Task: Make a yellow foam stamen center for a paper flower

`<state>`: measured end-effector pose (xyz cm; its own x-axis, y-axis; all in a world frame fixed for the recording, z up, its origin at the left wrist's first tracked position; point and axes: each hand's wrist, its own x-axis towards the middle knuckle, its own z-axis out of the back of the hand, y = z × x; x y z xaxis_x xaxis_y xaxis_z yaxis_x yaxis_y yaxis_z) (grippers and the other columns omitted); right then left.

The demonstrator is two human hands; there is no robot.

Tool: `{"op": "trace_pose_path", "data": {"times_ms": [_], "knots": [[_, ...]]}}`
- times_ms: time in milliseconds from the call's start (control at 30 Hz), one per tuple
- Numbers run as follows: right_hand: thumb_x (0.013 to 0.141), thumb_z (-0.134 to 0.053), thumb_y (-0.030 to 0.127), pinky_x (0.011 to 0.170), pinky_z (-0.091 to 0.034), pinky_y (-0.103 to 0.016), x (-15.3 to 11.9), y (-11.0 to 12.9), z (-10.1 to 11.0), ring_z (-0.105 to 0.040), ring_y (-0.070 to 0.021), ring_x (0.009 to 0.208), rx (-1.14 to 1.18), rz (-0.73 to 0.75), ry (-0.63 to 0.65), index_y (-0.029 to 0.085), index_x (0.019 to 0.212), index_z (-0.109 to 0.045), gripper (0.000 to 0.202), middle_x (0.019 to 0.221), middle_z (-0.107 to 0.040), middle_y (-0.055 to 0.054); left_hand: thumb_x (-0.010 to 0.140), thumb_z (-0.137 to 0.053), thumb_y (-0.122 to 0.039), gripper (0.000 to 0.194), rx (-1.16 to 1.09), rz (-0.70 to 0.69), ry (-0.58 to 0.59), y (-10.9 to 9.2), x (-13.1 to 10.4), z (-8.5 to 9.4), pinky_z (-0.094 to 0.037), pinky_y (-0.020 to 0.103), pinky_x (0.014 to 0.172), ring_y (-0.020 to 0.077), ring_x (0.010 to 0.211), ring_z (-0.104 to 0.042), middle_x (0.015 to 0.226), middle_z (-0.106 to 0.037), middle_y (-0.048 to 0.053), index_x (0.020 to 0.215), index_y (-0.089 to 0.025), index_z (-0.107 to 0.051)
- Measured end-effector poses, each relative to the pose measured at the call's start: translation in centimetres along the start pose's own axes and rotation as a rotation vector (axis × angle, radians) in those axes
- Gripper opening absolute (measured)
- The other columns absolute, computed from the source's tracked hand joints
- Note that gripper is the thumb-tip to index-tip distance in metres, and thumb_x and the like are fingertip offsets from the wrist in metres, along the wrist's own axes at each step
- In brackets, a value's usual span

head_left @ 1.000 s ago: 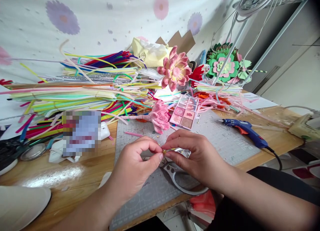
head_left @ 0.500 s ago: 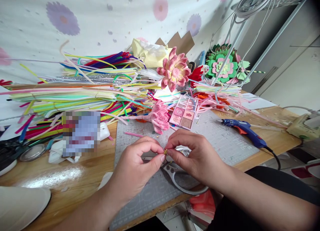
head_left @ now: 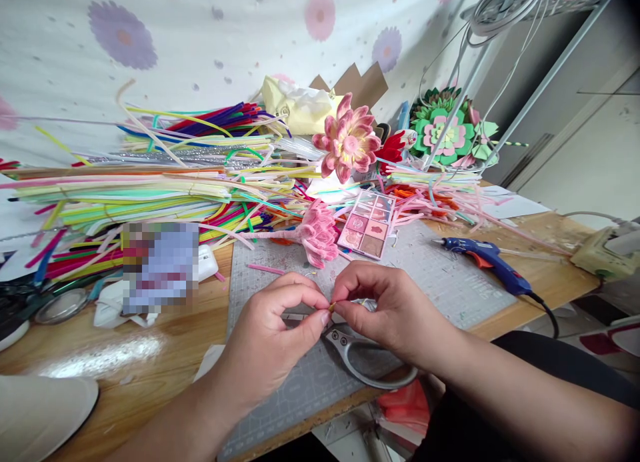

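Note:
My left hand (head_left: 273, 332) and my right hand (head_left: 397, 309) meet over the grey cutting mat (head_left: 300, 402). Both pinch a tiny yellow piece (head_left: 332, 307) between thumb and forefinger; the fingertips cover most of it, so its kind does not show. Below my right hand lie metal-handled scissors (head_left: 341, 341), their blades partly hidden by my hands. A pink fuzzy flower (head_left: 320, 235) on a stem rests just beyond my fingers. Beside it is an open makeup palette (head_left: 369, 225) with pink and brown pans.
Bundles of coloured pipe cleaners (head_left: 145, 192) pile up along the back. A larger pink flower (head_left: 349, 142) stands among them. On the right lies a blue glue gun (head_left: 487, 259) with its cord over the table edge. A white rounded object (head_left: 45, 412) occupies the near left.
My fingers have shifted slightly around the yellow piece, and less of it shows now. The view has drifted a little; the things on the table stay where they were.

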<state>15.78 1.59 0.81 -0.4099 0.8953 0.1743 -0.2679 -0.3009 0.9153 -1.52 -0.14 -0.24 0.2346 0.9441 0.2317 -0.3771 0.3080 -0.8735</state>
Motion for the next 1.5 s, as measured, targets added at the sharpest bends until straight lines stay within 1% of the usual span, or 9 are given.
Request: {"op": "trace_pose_path", "data": {"times_ms": [233,567,800,900,1000,1167,1267,1367,1500], "knots": [[0.072,-0.058,0.012,0.059,-0.042,-0.022,0.0,0.0,0.1,-0.052,-0.0102,0.062,0.126,-0.077,0.047,0.017,0.069,-0.055,0.006,0.065,-0.057,0.002,0.077,-0.060,-0.016,0.009,-0.011,-0.007,0.018,0.0,0.0,0.0,-0.044,0.027,0.071,0.0175,0.080,-0.059,0.080,-0.061,0.002,0.072,-0.020,-0.066],[0.080,-0.053,0.010,0.069,-0.044,-0.027,-0.3,0.1,0.2,-0.057,-0.0148,0.074,-0.134,0.141,0.007,0.015,0.075,-0.064,0.014,0.078,-0.064,-0.005,0.079,-0.057,-0.016,0.010,-0.013,-0.001,0.041,0.2,-0.1,0.0,-0.043,0.026,0.074,0.0156,0.080,-0.057,0.080,-0.059,0.000,0.072,-0.019,-0.064],[0.088,-0.050,0.019,0.076,-0.046,-0.028,-0.3,-0.2,1.3,-0.060,-0.0157,0.082,0.202,0.001,0.132,0.014,0.088,-0.069,0.020,0.087,-0.066,-0.006,0.083,-0.057,-0.020,0.009,-0.120,0.061,0.062,0.6,-0.2,0.2,-0.042,0.025,0.074,0.0141,0.081,-0.055,0.083,-0.059,-0.002,0.076,-0.021,-0.063],[0.088,-0.051,0.023,0.074,-0.047,-0.028,-0.2,-0.4,1.3,-0.061,-0.0163,0.080,0.211,-0.051,0.133,0.013,0.088,-0.069,0.021,0.085,-0.066,-0.006,0.082,-0.057,-0.019,0.010,-0.104,0.041,0.058,0.6,-0.1,0.2,-0.042,0.025,0.075,0.0142,0.083,-0.055,0.083,-0.059,-0.002,0.075,-0.021,-0.063],[0.087,-0.053,0.024,0.075,-0.047,-0.029,0.1,-0.5,1.1,-0.062,-0.0176,0.082,0.129,-0.043,0.101,0.012,0.090,-0.070,0.021,0.089,-0.068,-0.008,0.082,-0.057,-0.017,0.010,-0.082,0.001,0.064,0.5,-0.1,0.1,-0.042,0.026,0.074,0.0141,0.080,-0.055,0.080,-0.059,-0.001,0.074,-0.021,-0.062],[0.086,-0.054,0.021,0.078,-0.048,-0.031,0.1,-0.9,1.2,-0.062,-0.0178,0.091,0.030,0.019,-0.031,0.014,0.113,-0.064,0.029,0.103,-0.068,-0.010,0.081,-0.056,-0.016,0.011,-0.020,-0.035,0.063,0.3,-0.1,0.2,-0.043,0.025,0.075,0.0144,0.082,-0.057,0.083,-0.059,0.000,0.074,-0.020,-0.063],[0.086,-0.057,0.019,0.078,-0.049,-0.030,-0.1,-0.9,1.4,-0.063,-0.0168,0.087,-0.017,0.123,-0.032,0.013,0.099,-0.070,0.020,0.096,-0.068,-0.009,0.081,-0.056,-0.016,0.011,0.007,-0.048,0.068,0.4,-0.1,0.2,-0.043,0.025,0.072,0.0144,0.081,-0.057,0.082,-0.058,0.000,0.074,-0.020,-0.064],[0.084,-0.061,0.017,0.077,-0.049,-0.028,-0.3,-0.7,1.3,-0.063,-0.0157,0.085,-0.010,0.208,0.051,0.014,0.091,-0.072,0.014,0.091,-0.068,-0.008,0.080,-0.056,-0.016,0.011,0.034,-0.037,0.051,0.4,-0.1,0.1,-0.044,0.024,0.069,0.0146,0.080,-0.057,0.081,-0.058,0.000,0.073,-0.020,-0.063],[0.082,-0.062,0.013,0.071,-0.048,-0.025,-0.3,-0.7,0.7,-0.062,-0.0141,0.078,-0.047,0.217,0.058,0.015,0.088,-0.073,0.013,0.085,-0.068,-0.006,0.079,-0.056,-0.016,0.012,0.053,-0.038,0.028,0.3,0.0,0.0,-0.044,0.024,0.069,0.0143,0.079,-0.057,0.080,-0.058,0.000,0.071,-0.020,-0.063]]}}
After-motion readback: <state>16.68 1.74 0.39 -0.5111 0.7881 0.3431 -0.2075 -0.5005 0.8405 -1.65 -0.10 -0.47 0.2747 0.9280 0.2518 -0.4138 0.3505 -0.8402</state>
